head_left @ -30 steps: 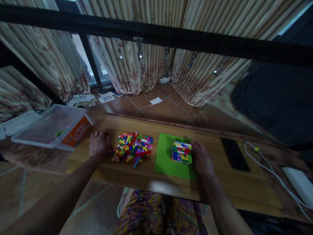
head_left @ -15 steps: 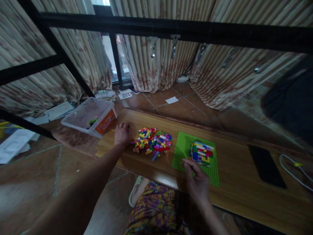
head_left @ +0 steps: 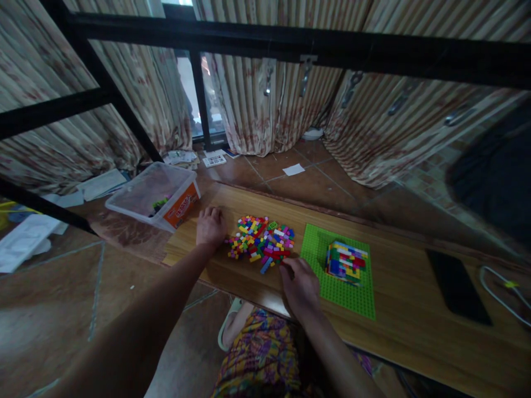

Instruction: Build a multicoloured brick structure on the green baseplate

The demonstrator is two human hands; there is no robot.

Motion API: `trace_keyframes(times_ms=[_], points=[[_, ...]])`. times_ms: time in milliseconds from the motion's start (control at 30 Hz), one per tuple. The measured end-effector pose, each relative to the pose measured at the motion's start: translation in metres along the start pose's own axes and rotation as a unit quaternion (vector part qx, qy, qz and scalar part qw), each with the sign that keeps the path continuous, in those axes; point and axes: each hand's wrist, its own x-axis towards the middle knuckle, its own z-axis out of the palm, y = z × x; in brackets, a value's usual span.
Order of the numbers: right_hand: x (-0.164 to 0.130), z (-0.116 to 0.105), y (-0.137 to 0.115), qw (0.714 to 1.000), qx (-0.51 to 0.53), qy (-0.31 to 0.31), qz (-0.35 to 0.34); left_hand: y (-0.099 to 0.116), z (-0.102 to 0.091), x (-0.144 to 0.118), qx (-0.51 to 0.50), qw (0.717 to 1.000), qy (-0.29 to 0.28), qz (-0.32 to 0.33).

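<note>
Your left hand (head_left: 211,226) rests loosely curled, holding nothing, against the left edge of the loose brick pile (head_left: 261,244), walling it in; your right hand (head_left: 299,286) reaches its near edge, grip indiscernible; the built block (head_left: 346,261) sits on the green baseplate (head_left: 319,243) alongside.

The right hand (head_left: 301,284) covers its own fingers where they meet the near edge of the brick pile (head_left: 262,243), so whether they pinch a brick cannot be told. The single bricks are too small to tell apart. The picture's right edge cuts off the cable (head_left: 504,293) and the counter (head_left: 406,320).
</note>
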Motion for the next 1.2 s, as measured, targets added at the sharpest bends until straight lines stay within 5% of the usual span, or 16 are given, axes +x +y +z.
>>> trace_keyframes(times_ms=[200, 333, 633, 800, 1033, 1200], points=[[0.005, 0.006, -0.006, 1.000, -0.017, 0.002, -0.006, -0.002, 0.000, 0.001, -0.007, 1.000, 0.004, 0.000], [-0.009, -0.013, -0.002, 0.998, 0.055, 0.017, -0.015, -0.004, 0.000, 0.002, 0.007, 1.000, 0.005, 0.012], [-0.016, -0.110, 0.083, 0.967, 0.065, 0.210, 0.126, -0.003, -0.002, 0.005, 0.018, 0.999, 0.003, 0.028], [0.006, -0.122, 0.107, 0.966, 0.066, 0.218, 0.122, -0.002, -0.005, 0.006, 0.009, 1.000, 0.006, 0.025], [0.008, -0.122, 0.110, 0.968, 0.064, 0.207, 0.129, -0.002, -0.004, 0.005, -0.008, 1.000, 0.001, 0.020], [-0.006, -0.120, 0.073, 0.970, 0.025, 0.226, 0.083, -0.001, -0.003, 0.004, 0.015, 1.000, -0.002, 0.003]])
